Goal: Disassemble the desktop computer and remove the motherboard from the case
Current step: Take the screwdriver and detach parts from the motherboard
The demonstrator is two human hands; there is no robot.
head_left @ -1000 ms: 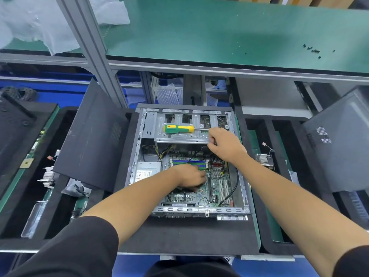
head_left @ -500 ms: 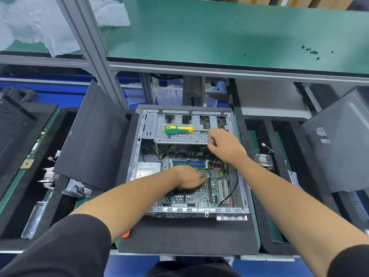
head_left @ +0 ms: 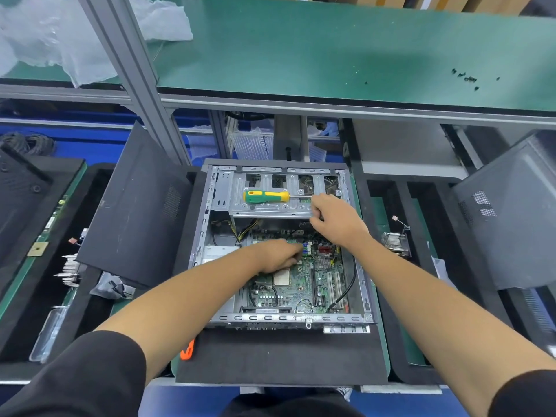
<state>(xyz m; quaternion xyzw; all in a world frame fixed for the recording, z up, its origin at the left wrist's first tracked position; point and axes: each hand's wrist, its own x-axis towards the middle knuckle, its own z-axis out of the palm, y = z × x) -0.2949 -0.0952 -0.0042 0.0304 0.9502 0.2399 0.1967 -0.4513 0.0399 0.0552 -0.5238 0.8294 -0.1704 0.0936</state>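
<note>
The open metal computer case [head_left: 285, 319] lies flat on a black mat, with the green motherboard [head_left: 304, 284] inside it. A green-and-yellow screwdriver [head_left: 266, 196] rests on top of the drive cage [head_left: 270, 209] at the case's far end. My left hand [head_left: 279, 255] is down on the motherboard beside the memory slots, fingers curled; what they hold is hidden. My right hand [head_left: 337, 219] grips the near right edge of the drive cage, just right of the screwdriver's shaft.
A black side panel [head_left: 135, 212] leans at the case's left. A grey case [head_left: 511, 221] stands at the right, a heatsink [head_left: 395, 243] beside it. Loose screws [head_left: 464, 76] lie on the green shelf [head_left: 331, 49] above. An orange item [head_left: 188, 350] pokes out by the mat's left edge.
My left hand has shifted slightly farther along the motherboard, uncovering the processor socket. My right hand stays on the drive cage edge.
</note>
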